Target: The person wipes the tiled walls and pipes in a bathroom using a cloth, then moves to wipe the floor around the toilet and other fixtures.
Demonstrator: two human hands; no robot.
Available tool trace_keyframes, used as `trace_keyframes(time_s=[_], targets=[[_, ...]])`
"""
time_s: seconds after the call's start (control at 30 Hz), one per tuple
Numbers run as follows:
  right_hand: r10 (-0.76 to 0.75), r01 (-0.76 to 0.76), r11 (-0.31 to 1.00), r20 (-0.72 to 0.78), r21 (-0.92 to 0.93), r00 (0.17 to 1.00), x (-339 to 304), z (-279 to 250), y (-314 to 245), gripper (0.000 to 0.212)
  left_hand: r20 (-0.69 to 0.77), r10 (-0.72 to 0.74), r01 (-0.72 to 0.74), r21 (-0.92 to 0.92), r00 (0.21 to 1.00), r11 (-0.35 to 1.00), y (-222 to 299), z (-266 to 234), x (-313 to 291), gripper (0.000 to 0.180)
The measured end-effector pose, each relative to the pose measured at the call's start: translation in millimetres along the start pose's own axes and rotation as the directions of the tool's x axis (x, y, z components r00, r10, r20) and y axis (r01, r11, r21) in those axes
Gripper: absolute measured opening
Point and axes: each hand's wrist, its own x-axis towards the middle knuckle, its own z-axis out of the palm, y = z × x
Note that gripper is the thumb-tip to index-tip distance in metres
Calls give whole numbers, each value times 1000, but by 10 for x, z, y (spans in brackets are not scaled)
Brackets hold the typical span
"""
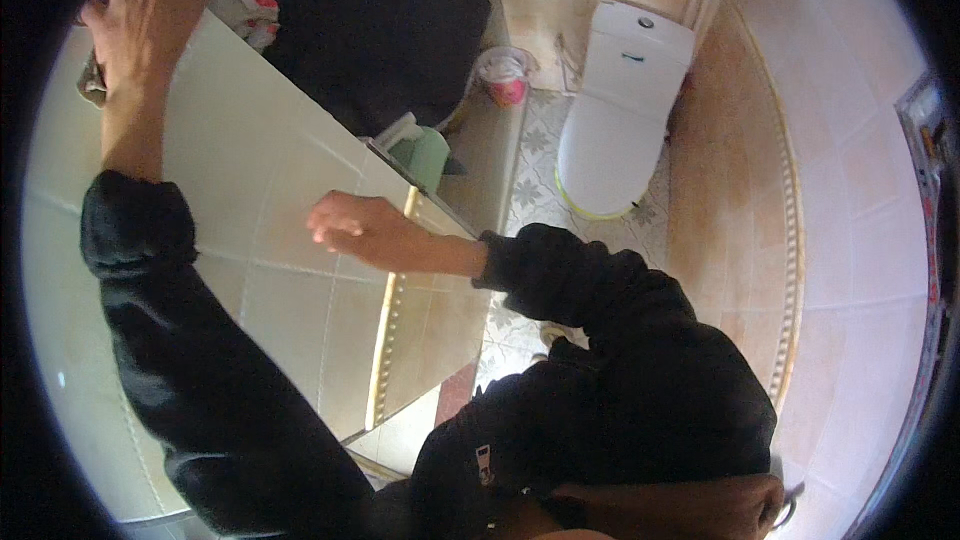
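At the upper left, my left hand (150, 25) presses a crumpled brownish-grey rag (92, 80) against the pale tiled wall (270, 140). Its fingers are bent over the rag, and most of the cloth is hidden beneath them. My right hand (370, 230) hangs in front of the same wall, near a raised beaded trim strip (388, 340). The fingers there are curled in toward the palm, with nothing visible in them. Both forearms are in black sleeves.
A large dark cloth-like heap (380, 35) lies beyond the wall, beside a crumpled red-and-white bag (250, 15). Nearby are a green container (425, 155) and a small pink-and-white bucket (505, 80). A white toilet (615, 130) stands on the patterned tile floor (535, 135).
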Motion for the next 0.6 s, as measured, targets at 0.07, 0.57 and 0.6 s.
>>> trace_keyframes(time_s=[0.07,0.57,0.6], targets=[[194,-190,972,-15,141,981,-376,-80,159,26,73,-40,43,-37,997,998,227,-80,-216,61],[833,-574,466,-116,673,541,-3464,-1052,1573,35,588,302,67,-523,750,850,2374,-882,-2080,41],[834,-587,512,-198,627,516,-3687,-1236,1691,36,535,233,120,-544,812,831,2439,-909,-2123,40]])
